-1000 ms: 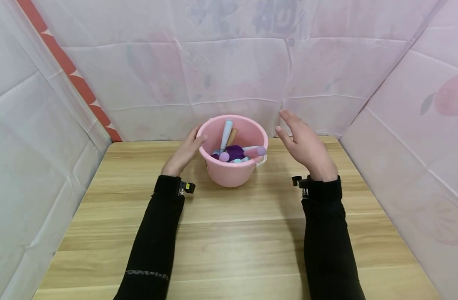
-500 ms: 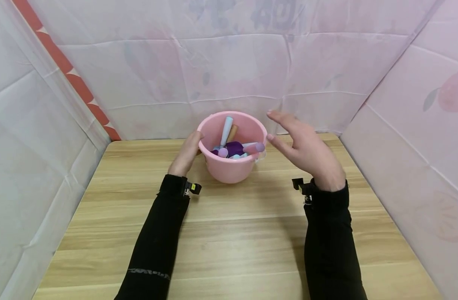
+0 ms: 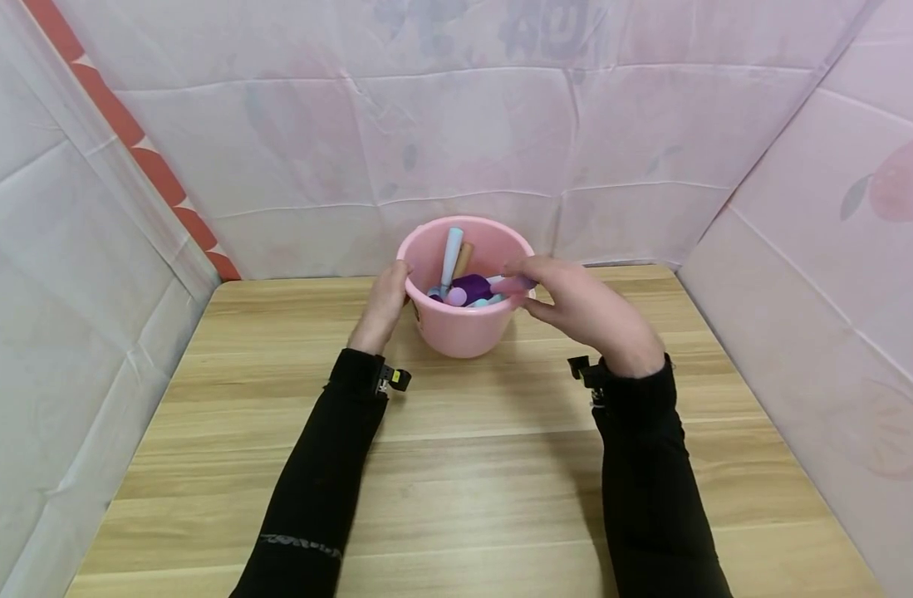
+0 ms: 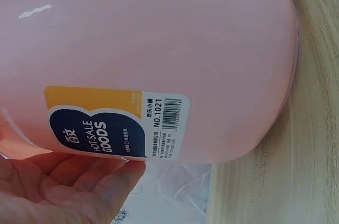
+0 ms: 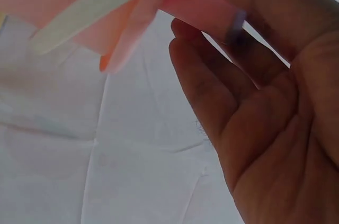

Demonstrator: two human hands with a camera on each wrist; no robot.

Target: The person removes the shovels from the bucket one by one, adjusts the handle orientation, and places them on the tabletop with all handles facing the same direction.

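Left hand (image 3: pixel 385 303) unchanged: palm and fingers flat against the outer wall of the round pink plastic bucket (image 3: pixel 463 332), steadying it on the wooden table (image 3: pixel 456 465). Right hand (image 3: pixel 586 311), open beside the rim a second ago, now pinches the pink stick-shaped toy (image 3: pixel 510 285) jutting over the bucket's near-right rim, so extraction looks started.
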